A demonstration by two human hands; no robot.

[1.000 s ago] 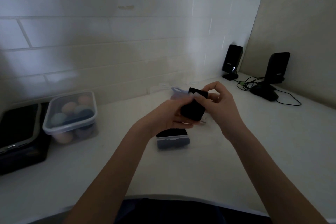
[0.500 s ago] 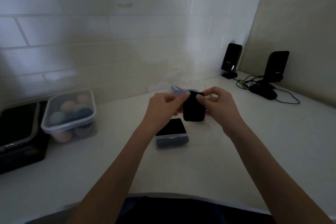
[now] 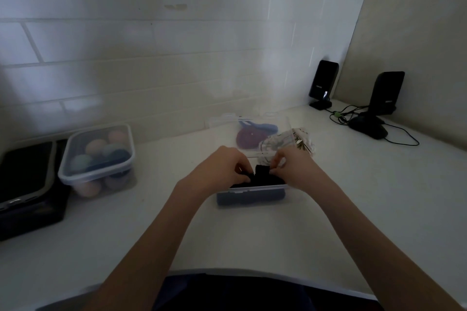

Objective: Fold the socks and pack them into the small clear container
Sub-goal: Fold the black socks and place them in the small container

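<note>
A small clear container (image 3: 251,195) sits on the white counter in front of me, with dark fabric inside. A folded black sock (image 3: 264,175) stands partly inside its top. My left hand (image 3: 222,169) pinches the sock's left side and my right hand (image 3: 294,168) pinches its upper right corner, both just above the container's rim. Behind my hands lies a clear lid (image 3: 262,131) with a purple and blue sock (image 3: 252,134) and a pale patterned sock (image 3: 285,141) by it.
A lidded clear box (image 3: 97,156) of coloured balls stands at the left, next to a black case (image 3: 27,184). Two black speakers (image 3: 323,83) (image 3: 385,93), a mouse (image 3: 367,126) and cables sit in the far right corner. A tiled wall runs along the back.
Both hands have lowered the folded black sock from mid-air down into the small clear container. The socks and lid behind have come into view.
</note>
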